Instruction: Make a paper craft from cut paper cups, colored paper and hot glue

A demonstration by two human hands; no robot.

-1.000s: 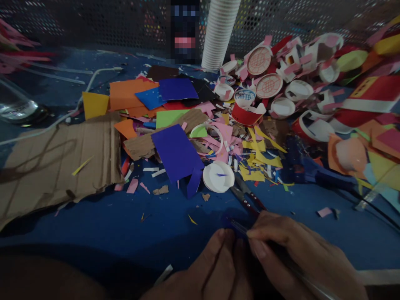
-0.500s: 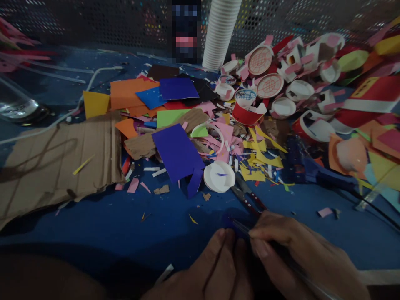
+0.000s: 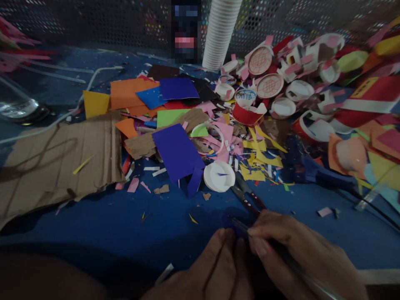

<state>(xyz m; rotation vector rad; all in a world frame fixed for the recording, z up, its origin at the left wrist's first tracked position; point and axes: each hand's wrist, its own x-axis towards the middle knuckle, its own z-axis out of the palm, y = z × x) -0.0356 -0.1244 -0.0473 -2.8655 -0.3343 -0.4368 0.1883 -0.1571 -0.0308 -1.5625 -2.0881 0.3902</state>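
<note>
My right hand (image 3: 296, 246) grips a slim pen (image 3: 240, 224) between thumb and fingers. The pen's tip rests at the far part of a small dark blue paper piece (image 3: 234, 229), whose outline is hard to make out against the blue table. My left hand (image 3: 215, 266) has its fingers pressed together on the near edge of that piece and covers part of it. Just beyond the right hand lie two knives with dark riveted handles (image 3: 251, 204). A white paper disc (image 3: 218, 177) with a blue scrap on it lies past them.
Purple-blue sheets (image 3: 179, 152) and paper scraps cover the middle of the table. Corrugated cardboard (image 3: 68, 162) lies left. Cut paper cups (image 3: 283, 106) pile up at the right behind a blue glue gun (image 3: 315, 171). A tall stack of cups (image 3: 221, 33) stands at the back.
The pen and my right fingers have shifted very slightly at the blue paper piece. My left hand stays in place.
</note>
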